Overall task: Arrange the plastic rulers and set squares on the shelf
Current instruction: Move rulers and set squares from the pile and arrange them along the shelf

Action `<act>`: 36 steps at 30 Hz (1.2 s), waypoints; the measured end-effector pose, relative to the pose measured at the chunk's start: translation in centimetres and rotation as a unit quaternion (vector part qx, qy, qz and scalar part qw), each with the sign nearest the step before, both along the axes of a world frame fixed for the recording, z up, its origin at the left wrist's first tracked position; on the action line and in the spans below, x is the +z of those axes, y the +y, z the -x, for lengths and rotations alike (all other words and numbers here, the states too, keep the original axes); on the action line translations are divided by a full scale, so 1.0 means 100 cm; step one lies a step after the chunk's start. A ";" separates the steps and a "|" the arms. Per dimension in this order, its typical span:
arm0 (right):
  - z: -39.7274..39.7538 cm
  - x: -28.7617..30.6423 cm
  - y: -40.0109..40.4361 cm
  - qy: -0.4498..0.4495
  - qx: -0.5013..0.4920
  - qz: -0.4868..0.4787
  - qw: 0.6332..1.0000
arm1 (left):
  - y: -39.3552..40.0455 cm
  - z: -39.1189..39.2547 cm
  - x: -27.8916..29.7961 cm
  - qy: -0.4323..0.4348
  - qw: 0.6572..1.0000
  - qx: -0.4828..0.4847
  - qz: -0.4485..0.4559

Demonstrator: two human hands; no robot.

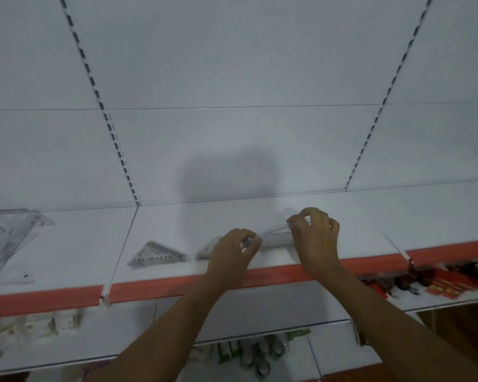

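A clear plastic set square (276, 237) lies between my hands on the white shelf (232, 216) with a red front strip. My left hand (232, 250) pinches its left end with curled fingers. My right hand (315, 235) pinches its upper right corner. Part of it is hidden behind both hands. A second clear set square (156, 253) lies flat to the left of my left hand. Further left, a pile of clear rulers and set squares (9, 238) sits on the neighbouring shelf section.
A thin white divider (119, 252) separates the shelf sections; another divider (395, 245) stands at the right. Lower shelves hold small white boxes (33, 326), green packets and bottles (260, 351), and red packaged goods (453, 282). White back panels rise behind the shelf.
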State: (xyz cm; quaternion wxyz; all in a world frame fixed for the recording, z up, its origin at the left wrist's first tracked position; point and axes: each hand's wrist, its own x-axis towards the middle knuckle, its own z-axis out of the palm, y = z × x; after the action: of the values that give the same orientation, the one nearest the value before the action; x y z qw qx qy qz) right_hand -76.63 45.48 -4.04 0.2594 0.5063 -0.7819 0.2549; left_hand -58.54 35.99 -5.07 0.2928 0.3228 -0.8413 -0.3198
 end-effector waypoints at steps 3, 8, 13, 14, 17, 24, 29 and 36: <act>0.021 0.000 0.032 -0.013 -0.017 -0.044 0.999 | 0.016 0.027 0.004 -0.019 0.999 -0.029 0.023; 0.049 0.004 0.083 -0.120 0.001 -0.075 0.990 | 0.040 0.066 0.012 -0.012 0.999 -0.035 0.014; 0.072 0.004 0.122 -0.149 0.007 -0.109 0.983 | 0.061 0.094 0.013 0.000 0.999 -0.049 0.022; 0.076 0.003 0.126 -0.147 0.010 -0.110 0.983 | 0.065 0.098 0.012 0.000 0.998 -0.050 0.031; 0.085 -0.003 0.131 -0.136 0.033 -0.120 0.983 | 0.070 0.104 0.007 0.007 0.997 -0.046 0.057; 0.089 -0.007 0.111 -0.097 0.040 -0.131 0.986 | 0.044 0.092 -0.001 -0.046 0.992 -0.068 0.100; 0.087 0.002 0.079 -0.076 0.045 -0.140 0.986 | 0.017 0.082 -0.001 -0.053 0.989 -0.048 0.132; 0.089 -0.009 0.046 -0.102 0.064 -0.175 0.977 | -0.009 0.063 -0.011 -0.111 0.979 -0.009 0.172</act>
State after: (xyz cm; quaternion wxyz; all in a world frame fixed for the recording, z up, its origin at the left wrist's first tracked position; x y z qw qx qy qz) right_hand -85.54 50.05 -4.90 0.0690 0.5645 -0.8025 0.1804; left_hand -64.80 35.11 -6.12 0.2460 0.2935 -0.9138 -0.1351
